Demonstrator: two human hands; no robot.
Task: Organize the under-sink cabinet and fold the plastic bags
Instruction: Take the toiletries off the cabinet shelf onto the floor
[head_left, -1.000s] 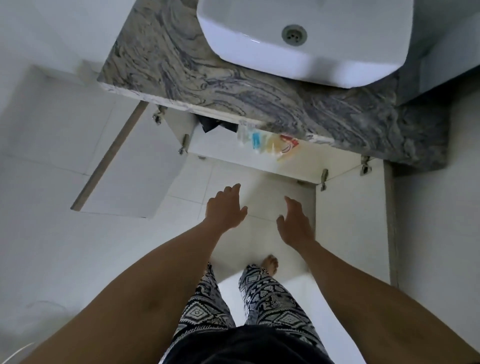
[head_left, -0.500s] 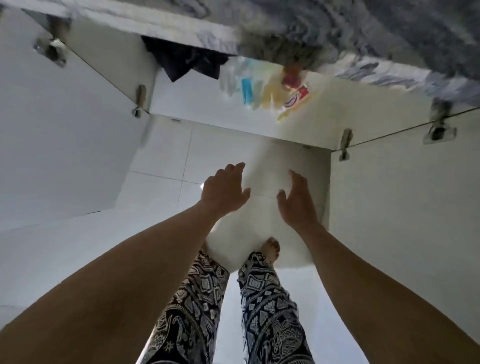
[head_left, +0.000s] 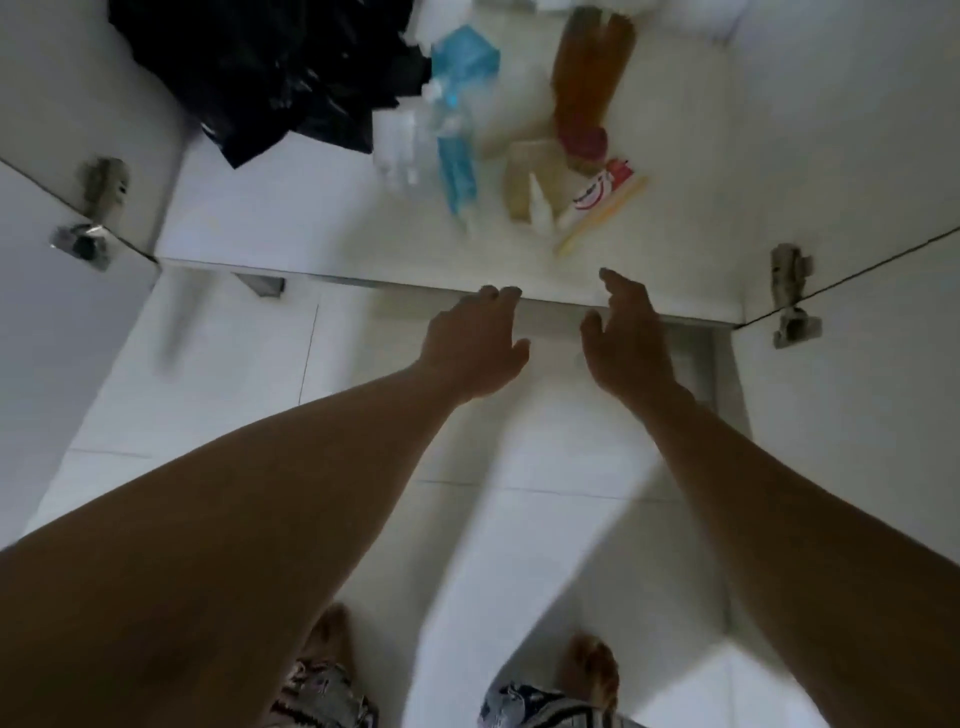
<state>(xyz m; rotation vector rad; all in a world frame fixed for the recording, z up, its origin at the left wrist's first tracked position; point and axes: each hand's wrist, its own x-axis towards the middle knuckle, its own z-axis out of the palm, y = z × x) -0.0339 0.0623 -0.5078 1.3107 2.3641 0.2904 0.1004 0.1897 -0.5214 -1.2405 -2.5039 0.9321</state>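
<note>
Black plastic bags (head_left: 270, 67) sit heaped at the back left of the cabinet (head_left: 291, 218), crumpled and glossy. They look feather-light, limp and slippery, so the better hold is a pinch on a loose corner at the heap's front edge, not a scoop. Just to their right is a blurred clutter: a blue pack (head_left: 460, 104), an amber bottle (head_left: 587, 78) and a red-and-white tube (head_left: 602, 192), probably toothpaste. At the cabinet's front lip hover the left hand (head_left: 475, 348) and right hand (head_left: 626, 343), fingers spread and relaxed, holding nothing, well short of the bags.
</note>
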